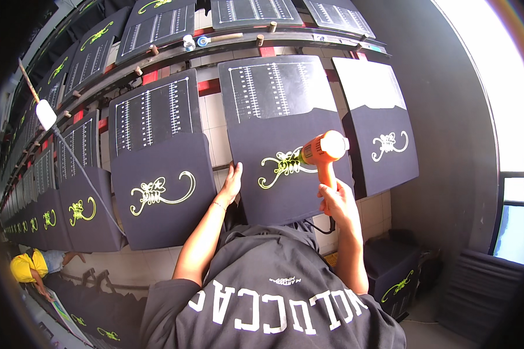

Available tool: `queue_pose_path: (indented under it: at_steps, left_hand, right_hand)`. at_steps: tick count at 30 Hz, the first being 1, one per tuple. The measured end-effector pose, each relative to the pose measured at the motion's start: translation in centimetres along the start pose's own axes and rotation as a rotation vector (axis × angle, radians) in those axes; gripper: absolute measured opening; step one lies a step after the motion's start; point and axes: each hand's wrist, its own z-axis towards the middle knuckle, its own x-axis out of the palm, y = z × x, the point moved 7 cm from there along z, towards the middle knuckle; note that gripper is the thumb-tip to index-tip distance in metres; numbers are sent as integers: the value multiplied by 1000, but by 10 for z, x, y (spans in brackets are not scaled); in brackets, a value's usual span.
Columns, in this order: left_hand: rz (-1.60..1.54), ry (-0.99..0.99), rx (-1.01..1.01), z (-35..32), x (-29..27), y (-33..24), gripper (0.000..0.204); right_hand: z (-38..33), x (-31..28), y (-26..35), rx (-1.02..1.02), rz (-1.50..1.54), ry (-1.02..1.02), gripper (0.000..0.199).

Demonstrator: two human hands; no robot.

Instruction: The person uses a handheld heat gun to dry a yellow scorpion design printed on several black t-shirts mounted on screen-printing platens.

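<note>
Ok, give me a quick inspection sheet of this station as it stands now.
Surface: tilted black board with white ruled lines.
Job's things: dark cloth panel with a yellow-green print; orange heat gun aimed at it.
Clutter: small bottle on the upper rail.
Grips: left hand flat on the panel's edge; right hand around the gun's handle.
Cables: black cord below the right hand.
Surroundings: rows of matching printed panels; bright window; person in yellow.
</note>
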Motion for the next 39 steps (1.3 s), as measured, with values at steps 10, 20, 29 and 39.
queue_pose_path:
  at_steps: [10, 20, 29, 39]
  left_hand:
    - [26, 11, 35, 12, -5, 15, 72]
    - [54, -10, 0, 3, -3, 3, 84]
    - [54, -28, -25, -2, -1, -2, 87]
    - [37, -21, 37, 3, -2, 2, 82]
  right_hand:
    - [-8, -4, -5, 30, 30, 42, 25]
    - [1, 14, 3, 23, 43, 81, 22]
    - [3, 25, 8, -15, 16, 102, 21]
    - [11, 23, 14, -11, 18, 81, 21]
